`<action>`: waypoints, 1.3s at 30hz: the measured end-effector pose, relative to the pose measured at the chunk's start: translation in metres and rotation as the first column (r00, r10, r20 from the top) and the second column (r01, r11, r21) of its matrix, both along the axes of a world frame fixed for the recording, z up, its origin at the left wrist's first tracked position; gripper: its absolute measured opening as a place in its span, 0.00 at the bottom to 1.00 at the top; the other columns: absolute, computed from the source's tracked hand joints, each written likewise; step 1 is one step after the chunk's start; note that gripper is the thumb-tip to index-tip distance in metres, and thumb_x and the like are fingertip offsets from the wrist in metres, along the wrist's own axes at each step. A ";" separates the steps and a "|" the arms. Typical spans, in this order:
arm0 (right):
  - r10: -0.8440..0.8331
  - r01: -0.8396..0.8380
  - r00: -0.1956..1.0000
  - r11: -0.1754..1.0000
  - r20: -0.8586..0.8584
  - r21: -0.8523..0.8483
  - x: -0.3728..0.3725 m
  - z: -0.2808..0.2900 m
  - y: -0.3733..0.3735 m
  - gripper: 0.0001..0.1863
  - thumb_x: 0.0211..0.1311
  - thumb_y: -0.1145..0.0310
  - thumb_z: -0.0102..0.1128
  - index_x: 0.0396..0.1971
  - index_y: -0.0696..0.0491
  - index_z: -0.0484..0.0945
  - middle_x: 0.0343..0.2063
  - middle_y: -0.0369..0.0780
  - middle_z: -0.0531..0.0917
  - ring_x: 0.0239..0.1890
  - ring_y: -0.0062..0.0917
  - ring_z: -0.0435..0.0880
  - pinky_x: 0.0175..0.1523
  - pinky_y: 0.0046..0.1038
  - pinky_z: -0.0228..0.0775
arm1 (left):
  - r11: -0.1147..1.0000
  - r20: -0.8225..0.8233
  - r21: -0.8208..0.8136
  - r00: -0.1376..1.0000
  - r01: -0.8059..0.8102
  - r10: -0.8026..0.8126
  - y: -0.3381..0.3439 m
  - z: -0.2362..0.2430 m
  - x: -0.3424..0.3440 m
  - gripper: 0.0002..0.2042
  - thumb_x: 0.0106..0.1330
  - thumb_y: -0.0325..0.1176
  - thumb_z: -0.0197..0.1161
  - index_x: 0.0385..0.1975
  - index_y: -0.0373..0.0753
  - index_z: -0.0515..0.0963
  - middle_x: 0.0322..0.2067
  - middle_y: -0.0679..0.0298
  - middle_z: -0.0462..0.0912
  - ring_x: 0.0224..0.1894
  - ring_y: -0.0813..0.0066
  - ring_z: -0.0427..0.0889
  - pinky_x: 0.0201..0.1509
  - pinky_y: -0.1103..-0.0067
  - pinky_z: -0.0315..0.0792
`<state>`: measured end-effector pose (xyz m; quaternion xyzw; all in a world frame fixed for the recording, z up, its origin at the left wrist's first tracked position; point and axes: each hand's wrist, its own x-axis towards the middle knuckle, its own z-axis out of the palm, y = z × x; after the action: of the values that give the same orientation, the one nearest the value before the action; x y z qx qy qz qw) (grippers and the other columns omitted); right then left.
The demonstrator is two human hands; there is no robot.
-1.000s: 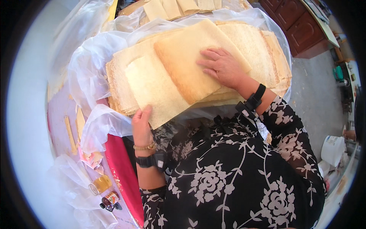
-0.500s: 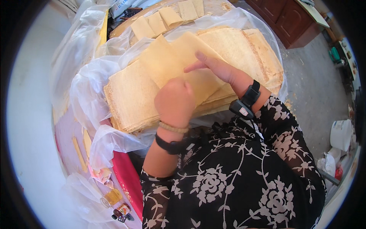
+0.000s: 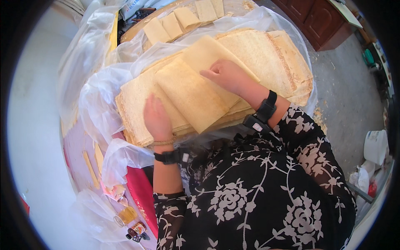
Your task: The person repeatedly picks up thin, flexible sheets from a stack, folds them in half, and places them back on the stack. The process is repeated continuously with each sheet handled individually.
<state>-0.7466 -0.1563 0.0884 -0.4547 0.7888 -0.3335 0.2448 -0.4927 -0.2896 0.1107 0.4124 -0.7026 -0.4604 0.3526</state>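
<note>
Atop the stack of thin, pale sheets, near its middle: smooth yellow sheet, slanted, overlapping another smooth layer. Can't tell if that's one folded piece or two.

Left hand: over the stack's left half, just left of the yellow sheet; fingers extended, nothing grasped, slightly blurred. Contact with the stack unclear. Right hand: above the stack's middle, at the smooth layer; fingers curled in, thumb against them. Can't tell if it pinches anything.

Clear plastic film spreads around the stack, bunched on its left. Beyond the stack's far edge: row of small folded pieces. Left of the stack and nearer the wearer: glass jar, dark bottle. Right of the stack, on the floor: white bucket.
</note>
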 end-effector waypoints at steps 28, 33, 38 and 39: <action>0.276 -0.406 0.697 0.912 -0.661 -0.048 0.007 -0.038 0.030 0.25 0.72 0.45 0.56 0.65 0.32 0.78 0.72 0.39 0.70 0.77 0.48 0.59 0.79 0.56 0.42 | 0.920 -0.078 -0.392 0.996 0.014 -0.049 0.094 -0.036 -0.020 0.22 0.75 0.33 0.56 0.65 0.28 0.72 0.67 0.46 0.74 0.70 0.50 0.71 0.73 0.61 0.64; 0.253 -0.398 0.763 0.909 -0.595 -0.123 0.001 -0.036 0.024 0.23 0.69 0.50 0.58 0.60 0.40 0.83 0.65 0.39 0.79 0.73 0.43 0.65 0.76 0.55 0.49 | 0.582 0.506 -0.689 0.861 0.431 -0.038 0.101 -0.016 -0.050 0.30 0.60 0.29 0.66 0.66 0.33 0.73 0.70 0.48 0.70 0.75 0.45 0.63 0.76 0.56 0.58; 0.208 -0.409 0.858 0.829 -0.469 -0.381 -0.004 -0.045 0.026 0.26 0.68 0.52 0.59 0.60 0.50 0.80 0.61 0.44 0.82 0.68 0.41 0.72 0.74 0.46 0.57 | 0.520 0.604 -0.682 0.797 0.514 0.003 0.106 -0.012 -0.062 0.33 0.54 0.30 0.72 0.64 0.34 0.74 0.69 0.48 0.71 0.74 0.46 0.64 0.75 0.56 0.59; 0.171 -0.358 0.913 0.771 -0.370 -0.527 -0.005 -0.046 0.028 0.24 0.67 0.53 0.60 0.58 0.50 0.82 0.57 0.44 0.84 0.65 0.42 0.76 0.72 0.46 0.61 | 0.529 0.605 -0.677 0.796 0.512 0.004 0.107 -0.013 -0.064 0.33 0.54 0.31 0.72 0.64 0.34 0.75 0.69 0.48 0.71 0.74 0.46 0.65 0.75 0.56 0.59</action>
<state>-0.7520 -0.1287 0.0422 -0.6603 0.6025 -0.4480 0.0153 -0.5571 -0.1830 0.0982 0.2005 -0.9559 0.0033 0.2146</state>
